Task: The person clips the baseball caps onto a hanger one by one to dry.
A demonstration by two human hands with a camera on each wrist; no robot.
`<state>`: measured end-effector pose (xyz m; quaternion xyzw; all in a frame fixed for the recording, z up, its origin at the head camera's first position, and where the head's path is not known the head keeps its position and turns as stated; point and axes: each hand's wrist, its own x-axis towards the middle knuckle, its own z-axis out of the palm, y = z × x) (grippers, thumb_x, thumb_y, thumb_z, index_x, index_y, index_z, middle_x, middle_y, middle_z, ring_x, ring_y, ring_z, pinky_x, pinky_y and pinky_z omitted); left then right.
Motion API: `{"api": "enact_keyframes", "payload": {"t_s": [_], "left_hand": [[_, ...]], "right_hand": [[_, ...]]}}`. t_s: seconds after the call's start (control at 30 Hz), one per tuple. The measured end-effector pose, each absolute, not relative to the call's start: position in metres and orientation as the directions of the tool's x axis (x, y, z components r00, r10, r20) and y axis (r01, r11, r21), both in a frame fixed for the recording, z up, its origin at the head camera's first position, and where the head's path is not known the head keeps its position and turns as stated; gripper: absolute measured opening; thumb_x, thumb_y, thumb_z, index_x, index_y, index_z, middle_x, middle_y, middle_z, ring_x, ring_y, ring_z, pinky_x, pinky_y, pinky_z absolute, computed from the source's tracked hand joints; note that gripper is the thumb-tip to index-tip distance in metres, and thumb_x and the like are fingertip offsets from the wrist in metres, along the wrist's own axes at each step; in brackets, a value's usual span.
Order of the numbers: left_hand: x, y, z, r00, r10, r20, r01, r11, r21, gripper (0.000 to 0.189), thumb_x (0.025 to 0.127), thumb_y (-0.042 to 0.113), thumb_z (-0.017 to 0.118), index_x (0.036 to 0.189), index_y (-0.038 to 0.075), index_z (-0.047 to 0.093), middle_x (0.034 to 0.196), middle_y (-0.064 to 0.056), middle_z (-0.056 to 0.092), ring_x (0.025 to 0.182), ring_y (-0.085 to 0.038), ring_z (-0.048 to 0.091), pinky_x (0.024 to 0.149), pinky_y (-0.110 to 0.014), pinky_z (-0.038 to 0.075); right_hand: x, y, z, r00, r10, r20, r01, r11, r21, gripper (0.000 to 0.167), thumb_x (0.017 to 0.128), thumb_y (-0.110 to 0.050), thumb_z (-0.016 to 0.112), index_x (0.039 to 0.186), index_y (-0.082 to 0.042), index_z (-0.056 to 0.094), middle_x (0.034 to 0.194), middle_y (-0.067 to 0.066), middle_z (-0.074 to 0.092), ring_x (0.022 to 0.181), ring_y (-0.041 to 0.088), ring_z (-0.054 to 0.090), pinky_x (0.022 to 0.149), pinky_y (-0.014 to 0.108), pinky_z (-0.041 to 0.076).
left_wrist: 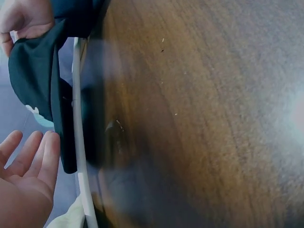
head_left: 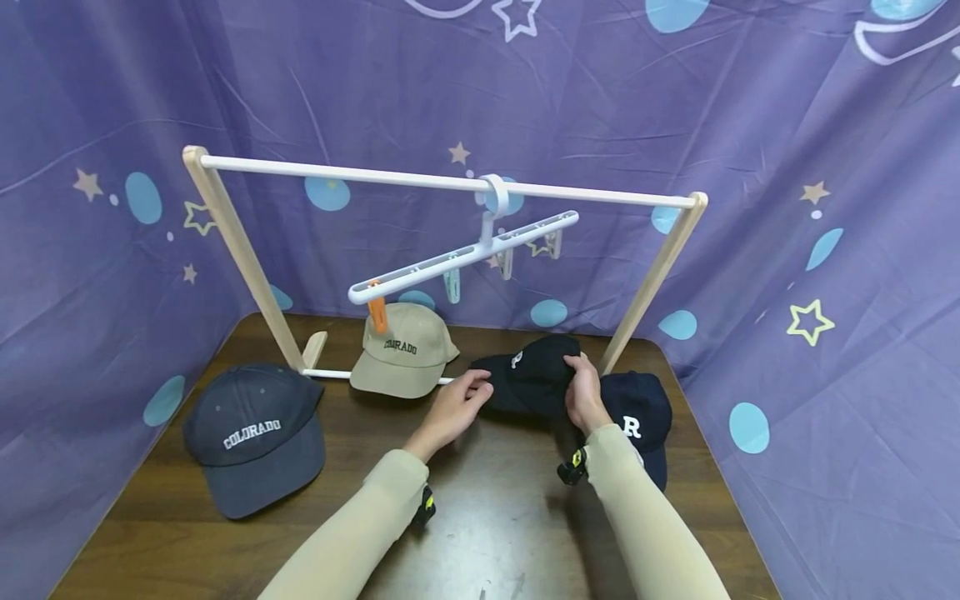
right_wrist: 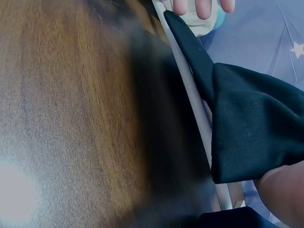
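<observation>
A black cap (head_left: 536,383) with a white letter on its front is held at its back edge by my right hand (head_left: 585,392). In the right wrist view the thumb (right_wrist: 285,187) presses on the cap's dark cloth (right_wrist: 256,123). The cap lies on its side in the air, its brim pointing left, and a dark reflection shows on the table. My left hand (head_left: 455,408) is beside the brim's tip. Its fingers (left_wrist: 47,159) look nearly straight in the left wrist view and hold nothing; whether they touch the brim I cannot tell.
A white hanger (head_left: 465,257) with several coloured clips hangs from the rack's rail (head_left: 600,195). On the wooden table (head_left: 480,517) are a beige cap (head_left: 405,350), a dark grey cap (head_left: 255,433) at left and a navy cap (head_left: 637,408) by my right forearm. A purple curtain (head_left: 420,100) stands behind.
</observation>
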<state>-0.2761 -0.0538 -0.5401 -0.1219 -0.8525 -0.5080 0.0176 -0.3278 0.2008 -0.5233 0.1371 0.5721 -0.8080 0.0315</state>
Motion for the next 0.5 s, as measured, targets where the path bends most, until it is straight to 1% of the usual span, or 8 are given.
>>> {"api": "enact_keyframes", "payload": {"t_s": [0.13, 0.2, 0.23, 0.3, 0.37, 0.4, 0.43, 0.5], "left_hand": [[-0.278, -0.055, -0.538, -0.969, 0.196, 0.149, 0.225, 0.459, 0.859, 0.044, 0.110, 0.036, 0.056, 0.147, 0.012, 0.061, 0.131, -0.005, 0.071, 0.119, -0.025, 0.069, 0.103, -0.046, 0.053], [-0.278, -0.056, -0.537, -0.969, 0.198, 0.148, 0.227, 0.467, 0.855, 0.045, 0.110, 0.037, 0.055, 0.147, 0.012, 0.061, 0.132, -0.006, 0.070, 0.120, -0.025, 0.068, 0.103, -0.046, 0.053], [-0.279, -0.057, -0.537, -0.969, 0.199, 0.147, 0.226, 0.470, 0.854, 0.046, 0.111, 0.038, 0.054, 0.147, 0.012, 0.061, 0.132, -0.005, 0.070, 0.120, -0.025, 0.068, 0.103, -0.046, 0.053], [-0.279, -0.057, -0.537, -0.968, 0.203, 0.150, 0.231, 0.473, 0.850, 0.046, 0.111, 0.039, 0.054, 0.147, 0.012, 0.061, 0.132, -0.005, 0.070, 0.120, -0.025, 0.068, 0.104, -0.046, 0.053], [-0.279, -0.057, -0.537, -0.967, 0.206, 0.150, 0.233, 0.472, 0.850, 0.046, 0.111, 0.039, 0.054, 0.147, 0.012, 0.061, 0.133, -0.005, 0.070, 0.121, -0.025, 0.068, 0.104, -0.046, 0.052], [-0.279, -0.057, -0.537, -0.966, 0.207, 0.153, 0.236, 0.472, 0.850, 0.046, 0.110, 0.039, 0.054, 0.147, 0.012, 0.061, 0.133, -0.005, 0.070, 0.121, -0.025, 0.068, 0.104, -0.046, 0.052], [-0.280, -0.057, -0.537, -0.966, 0.207, 0.152, 0.235, 0.473, 0.849, 0.046, 0.110, 0.039, 0.054, 0.147, 0.012, 0.061, 0.133, -0.005, 0.070, 0.121, -0.025, 0.068, 0.104, -0.046, 0.052], [-0.281, -0.057, -0.537, -0.965, 0.208, 0.156, 0.240, 0.474, 0.847, 0.045, 0.110, 0.038, 0.055, 0.147, 0.013, 0.062, 0.133, -0.005, 0.070, 0.120, -0.025, 0.068, 0.104, -0.046, 0.052]], "right_hand": [[-0.327, 0.201, -0.523, -0.971, 0.097, -0.220, 0.173, -0.354, -0.919, 0.075, 0.106, -0.014, 0.048, 0.171, -0.008, 0.011, 0.179, 0.003, 0.004, 0.157, 0.012, 0.008, 0.130, 0.030, 0.008], [-0.326, 0.201, -0.522, -0.981, 0.064, -0.186, 0.149, -0.371, -0.916, 0.065, 0.106, -0.011, 0.046, 0.167, -0.004, 0.024, 0.176, 0.006, 0.017, 0.155, 0.015, 0.017, 0.128, 0.029, 0.014], [-0.325, 0.200, -0.521, -0.985, 0.042, -0.167, 0.139, -0.379, -0.915, 0.057, 0.106, -0.010, 0.045, 0.161, -0.002, 0.034, 0.171, 0.007, 0.026, 0.153, 0.016, 0.022, 0.126, 0.029, 0.019], [-0.324, 0.199, -0.520, -0.992, 0.008, -0.128, 0.115, -0.399, -0.910, 0.035, 0.106, -0.007, 0.043, 0.139, -0.002, 0.051, 0.152, 0.007, 0.043, 0.139, 0.018, 0.037, 0.117, 0.029, 0.031], [-0.322, 0.198, -0.519, -0.995, -0.017, -0.094, 0.093, -0.409, -0.908, 0.015, 0.105, -0.006, 0.043, 0.114, -0.006, 0.055, 0.128, 0.002, 0.050, 0.122, 0.017, 0.046, 0.106, 0.029, 0.038], [-0.320, 0.198, -0.518, -0.996, -0.025, -0.080, 0.083, -0.411, -0.908, 0.014, 0.105, -0.005, 0.042, 0.105, -0.010, 0.055, 0.120, 0.000, 0.051, 0.116, 0.016, 0.047, 0.102, 0.028, 0.040], [-0.319, 0.198, -0.517, -0.997, -0.032, -0.067, 0.074, -0.415, -0.907, 0.016, 0.104, -0.004, 0.042, 0.098, -0.013, 0.054, 0.114, -0.002, 0.051, 0.113, 0.014, 0.048, 0.099, 0.027, 0.041], [-0.317, 0.198, -0.515, -0.998, -0.045, -0.049, 0.064, -0.420, -0.905, 0.020, 0.104, -0.003, 0.042, 0.094, -0.015, 0.054, 0.109, -0.005, 0.053, 0.109, 0.012, 0.050, 0.097, 0.025, 0.042]]}}
